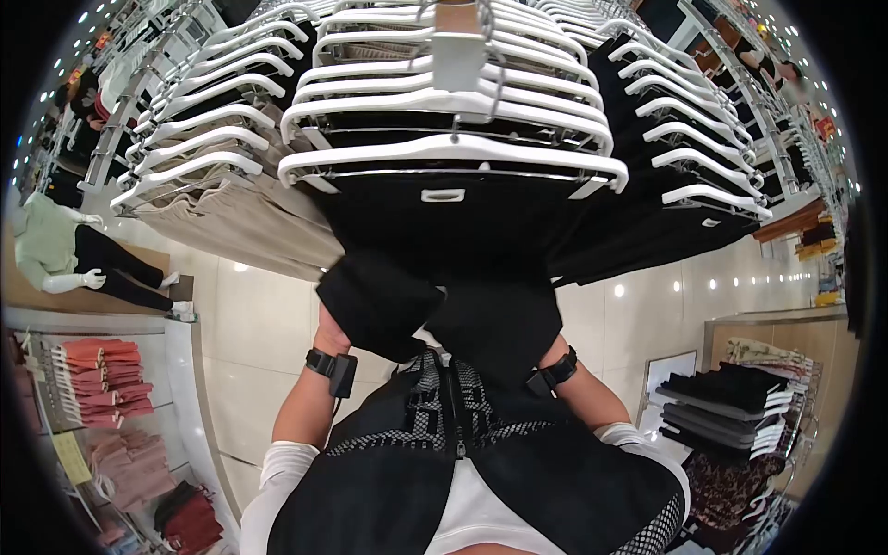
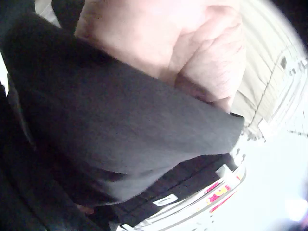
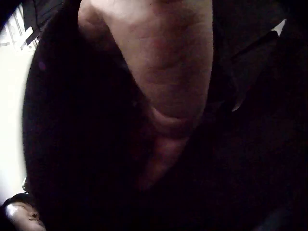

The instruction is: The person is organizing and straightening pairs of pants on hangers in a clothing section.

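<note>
Black trousers (image 1: 444, 222) with a small white label hang from a white hanger (image 1: 453, 153) at the front of the rack in the head view. Their lower parts are raised toward the person's body. My left hand (image 1: 331, 330) is at the left trouser part, its fingers covered by black cloth. In the left wrist view, the same cloth (image 2: 115, 115) lies across that hand. On the other side my right hand (image 1: 553, 353) is at the right part, largely covered. The right wrist view shows the right hand (image 3: 163, 72) with a digit pointing down among dark folds.
Beige trousers (image 1: 240, 222) hang left of the black ones, more black trousers (image 1: 638, 213) to the right. A dressed mannequin (image 1: 83, 250) stands at the left. Pink clothes (image 1: 106, 379) hang lower left, folded dark clothes (image 1: 726, 398) lower right. Pale tiled floor (image 1: 259, 324) lies below.
</note>
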Demonstrator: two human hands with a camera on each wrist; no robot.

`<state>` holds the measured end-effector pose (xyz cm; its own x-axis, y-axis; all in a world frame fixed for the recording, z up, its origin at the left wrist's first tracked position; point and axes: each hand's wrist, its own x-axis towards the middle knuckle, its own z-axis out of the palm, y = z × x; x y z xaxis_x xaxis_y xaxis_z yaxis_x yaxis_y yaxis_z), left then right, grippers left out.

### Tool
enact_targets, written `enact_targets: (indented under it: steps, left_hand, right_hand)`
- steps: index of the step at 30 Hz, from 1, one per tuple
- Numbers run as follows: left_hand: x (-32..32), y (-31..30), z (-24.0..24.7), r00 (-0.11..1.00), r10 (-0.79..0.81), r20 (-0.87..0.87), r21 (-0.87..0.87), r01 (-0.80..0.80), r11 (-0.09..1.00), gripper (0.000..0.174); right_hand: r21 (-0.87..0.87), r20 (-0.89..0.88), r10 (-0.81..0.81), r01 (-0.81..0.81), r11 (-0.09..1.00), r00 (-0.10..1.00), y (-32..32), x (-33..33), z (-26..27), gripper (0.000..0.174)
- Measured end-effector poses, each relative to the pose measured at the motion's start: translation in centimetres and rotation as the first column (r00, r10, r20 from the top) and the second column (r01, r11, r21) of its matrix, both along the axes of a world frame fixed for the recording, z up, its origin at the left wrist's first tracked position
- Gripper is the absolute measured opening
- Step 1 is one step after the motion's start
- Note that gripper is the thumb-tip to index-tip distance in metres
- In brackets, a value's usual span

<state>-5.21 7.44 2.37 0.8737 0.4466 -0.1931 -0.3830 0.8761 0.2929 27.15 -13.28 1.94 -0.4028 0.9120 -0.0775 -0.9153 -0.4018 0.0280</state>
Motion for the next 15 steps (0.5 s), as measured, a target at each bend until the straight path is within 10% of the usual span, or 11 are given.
enact_targets:
  steps: [6, 10, 15]
  left_hand:
    - [-3.3, 0.6, -4.0, 0.879, -0.231, -0.417, 0.165, 0.323, 0.932, 0.049]
    - [-5.5, 3.7, -4.4, 0.930, -0.353, 0.104, -0.163, 0.366, 0.916, 0.049]
    - [-8.6, 6.9, -9.1, 0.972, -0.234, 0.033, -0.114, 0.236, 0.965, 0.055]
  right_hand:
    - [-0.092, 0.596, -0.103, 0.195, 0.977, 0.796, 1.7, -6.3, 0.7, 0.051]
    - [-0.054, 0.718, -0.188, 0.323, 0.945, 0.670, 2.9, -9.9, 1.3, 0.052]
    - [-0.015, 0.778, -0.275, 0.453, 0.891, 0.565, 3.4, -12.4, 2.8, 0.052]
